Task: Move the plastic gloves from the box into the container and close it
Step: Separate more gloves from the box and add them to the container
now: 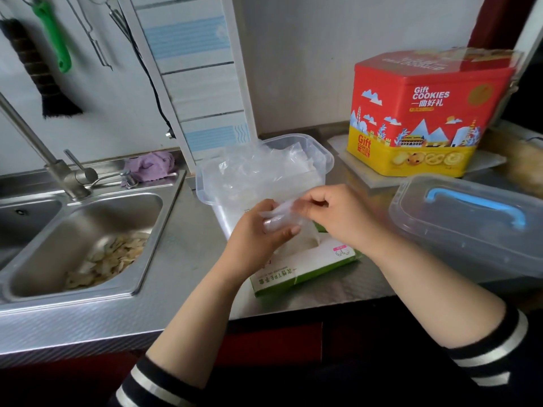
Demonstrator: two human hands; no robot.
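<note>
A green and white glove box (305,268) lies on the steel counter, with its top slot open. Just above it, my left hand (255,236) grips a crumpled clear plastic glove (279,220). My right hand (338,215) pinches the same glove from the right. Behind my hands stands the clear plastic container (320,160), which is open and holds several clear gloves (258,163). Its clear lid (470,227), which has a blue handle, lies on the counter to the right.
A steel sink (88,245) with food scraps and a tap (53,160) takes up the left side. A red and yellow cookie tin (426,118) stands at the back right. A purple cloth (150,168) lies behind the sink. Utensils hang on the wall.
</note>
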